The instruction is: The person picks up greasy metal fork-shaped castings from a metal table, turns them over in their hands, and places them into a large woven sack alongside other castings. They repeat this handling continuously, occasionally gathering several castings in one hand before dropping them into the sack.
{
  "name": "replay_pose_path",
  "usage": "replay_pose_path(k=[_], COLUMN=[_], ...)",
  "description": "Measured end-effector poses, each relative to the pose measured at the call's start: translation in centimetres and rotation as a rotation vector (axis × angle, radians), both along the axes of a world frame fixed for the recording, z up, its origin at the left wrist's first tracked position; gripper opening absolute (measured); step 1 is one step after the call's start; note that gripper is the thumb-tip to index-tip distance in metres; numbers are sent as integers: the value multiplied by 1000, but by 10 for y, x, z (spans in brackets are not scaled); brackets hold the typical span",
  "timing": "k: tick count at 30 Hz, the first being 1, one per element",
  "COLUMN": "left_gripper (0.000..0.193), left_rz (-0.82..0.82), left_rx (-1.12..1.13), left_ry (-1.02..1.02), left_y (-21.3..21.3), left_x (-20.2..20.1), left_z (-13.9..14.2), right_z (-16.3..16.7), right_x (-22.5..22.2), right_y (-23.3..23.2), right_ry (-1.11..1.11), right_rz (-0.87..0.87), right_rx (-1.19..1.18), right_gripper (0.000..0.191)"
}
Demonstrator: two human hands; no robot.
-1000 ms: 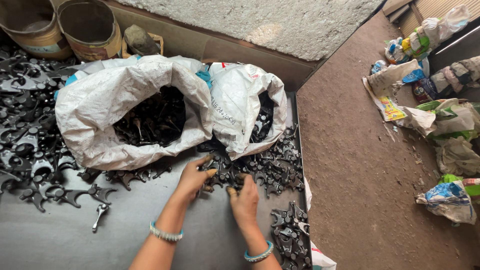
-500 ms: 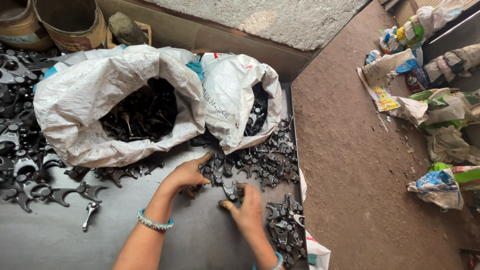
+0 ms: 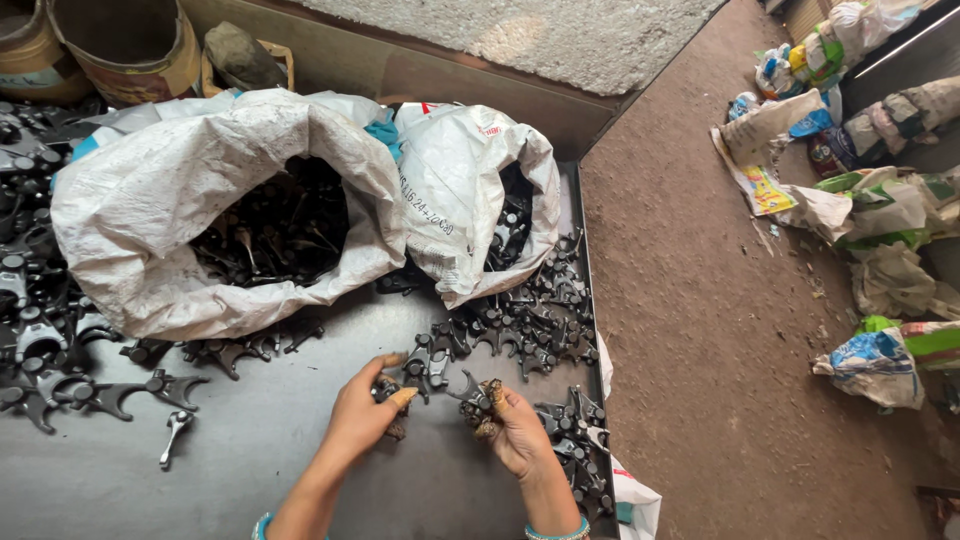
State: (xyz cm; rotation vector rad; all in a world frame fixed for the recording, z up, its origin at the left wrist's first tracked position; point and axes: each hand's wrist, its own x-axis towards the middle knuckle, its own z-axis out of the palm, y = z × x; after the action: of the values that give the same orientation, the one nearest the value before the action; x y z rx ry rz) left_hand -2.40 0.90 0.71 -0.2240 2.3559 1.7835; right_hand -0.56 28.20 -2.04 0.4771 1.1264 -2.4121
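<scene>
My left hand [image 3: 365, 408] rests on a dark sheet-metal surface [image 3: 250, 470], its grimy fingers closed round a small black metal part. My right hand [image 3: 510, 425] grips a black forked metal part [image 3: 468, 388] just beside it. Both hands sit at the near edge of a scattered pile of similar black metal parts [image 3: 530, 320]. Behind the pile lie two white woven sacks, a large one [image 3: 200, 220] on the left and a smaller one [image 3: 470, 190] on the right, both open and filled with the same dark parts.
More black parts [image 3: 40, 330] cover the sheet's left side, and one shiny part [image 3: 175, 432] lies alone. Rusty drums [image 3: 130, 40] stand at the back left. A dirt floor [image 3: 720, 350] runs along the right, with crumpled bags and wrappers [image 3: 860, 210] piled there.
Both hands have drawn back from the pile toward me, each with a part in its fingers. The view has shifted slightly.
</scene>
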Motion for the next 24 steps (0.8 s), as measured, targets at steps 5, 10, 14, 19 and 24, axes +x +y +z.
replay_pose_path(k=[5, 10, 14, 19, 24], left_gripper=[33, 37, 43, 26, 28], left_rz=[128, 278, 253, 504, 501], left_rx=[858, 1275, 1315, 1323, 1357], left_ry=[-461, -746, -694, -678, -642], left_y=[11, 21, 6, -17, -26], left_x=[28, 30, 22, 16, 20], left_z=[-29, -53, -54, -67, -75], right_z=[10, 47, 68, 53, 16], right_x=[1, -3, -12, -1, -9], right_y=[-20, -51, -81, -90, -50], right_ry=[42, 668, 812, 834, 538], right_rz=[18, 97, 73, 94, -20], right_rx=[70, 639, 1393, 1574, 662], right_gripper=[19, 22, 36, 36, 24])
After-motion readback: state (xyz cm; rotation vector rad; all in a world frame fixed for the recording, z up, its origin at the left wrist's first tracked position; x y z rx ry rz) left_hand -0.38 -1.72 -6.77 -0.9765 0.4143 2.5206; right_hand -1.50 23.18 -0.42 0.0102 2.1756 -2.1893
